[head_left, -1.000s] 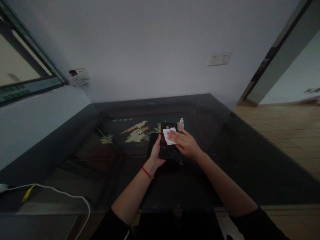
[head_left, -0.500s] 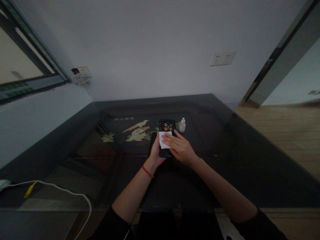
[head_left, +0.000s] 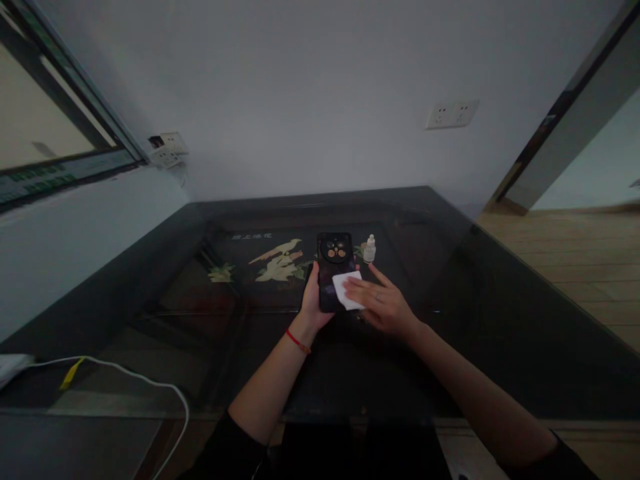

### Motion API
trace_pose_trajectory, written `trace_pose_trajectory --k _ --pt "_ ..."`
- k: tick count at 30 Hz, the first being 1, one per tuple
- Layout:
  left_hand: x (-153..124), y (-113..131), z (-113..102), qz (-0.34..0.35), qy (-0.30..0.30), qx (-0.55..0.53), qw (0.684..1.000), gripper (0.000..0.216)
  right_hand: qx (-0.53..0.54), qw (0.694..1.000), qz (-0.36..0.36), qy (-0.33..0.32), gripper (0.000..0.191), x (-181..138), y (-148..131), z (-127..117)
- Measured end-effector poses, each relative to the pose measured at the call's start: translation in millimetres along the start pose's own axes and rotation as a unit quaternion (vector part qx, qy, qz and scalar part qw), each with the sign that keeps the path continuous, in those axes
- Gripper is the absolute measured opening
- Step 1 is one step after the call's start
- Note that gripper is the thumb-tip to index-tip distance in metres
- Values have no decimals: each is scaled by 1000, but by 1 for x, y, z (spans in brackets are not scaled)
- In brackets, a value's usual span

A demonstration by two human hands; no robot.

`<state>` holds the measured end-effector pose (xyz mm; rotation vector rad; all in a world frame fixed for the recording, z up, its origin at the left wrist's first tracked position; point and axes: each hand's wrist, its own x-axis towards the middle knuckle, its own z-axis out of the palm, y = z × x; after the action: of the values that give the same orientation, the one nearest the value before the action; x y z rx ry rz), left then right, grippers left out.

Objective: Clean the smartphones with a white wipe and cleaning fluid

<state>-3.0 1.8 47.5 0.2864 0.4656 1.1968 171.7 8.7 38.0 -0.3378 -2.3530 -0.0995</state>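
A black phone (head_left: 334, 260) with a round camera ring faces me, back side up, above the dark glass table (head_left: 500, 320). My left hand (head_left: 314, 301) grips the phone along its left edge and lower end. My right hand (head_left: 381, 303) lies with fingers stretched flat, pressing a small white wipe (head_left: 346, 291) against the phone's lower right part. A small white dropper bottle (head_left: 369, 249) stands on the table just right of the phone's top.
Under the glass shows a bird-and-flower inlay (head_left: 275, 260). A white cable (head_left: 125, 380) with a yellow tag runs across the near left edge. Wall sockets (head_left: 451, 113) sit on the back wall, a window frame at the left, wooden floor at the right.
My right hand slid the white wipe from the phone's upper middle down toward its lower right. The phone tilted so its camera ring now shows.
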Motion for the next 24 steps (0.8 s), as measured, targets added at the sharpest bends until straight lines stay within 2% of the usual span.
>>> trace_pose_trajectory --k 3,5,10,14,16,21,24 --pt "-1 -2 1 -8 13 11 1000 66 -19 997 67 39 43 5 6 -1" --pt "-2 -2 1 -14 16 16 1000 64 -21 997 67 39 43 12 2 2" --pt "-1 -2 -4 -36 60 16 997 60 -7 1000 17 1 39 20 -16 9" --pt "-1 0 -2 -21 -7 4 1000 70 19 998 -59 -15 36 11 -20 5" --pt "-1 1 0 -3 -18 2 1000 69 24 997 -68 0 36 5 -15 0" --pt "-2 -1 -2 -17 7 21 1000 63 -12 999 25 45 37 3 2 -7" --pt "-2 -3 -4 -19 22 31 999 58 -22 998 47 35 40 6 3 -5"
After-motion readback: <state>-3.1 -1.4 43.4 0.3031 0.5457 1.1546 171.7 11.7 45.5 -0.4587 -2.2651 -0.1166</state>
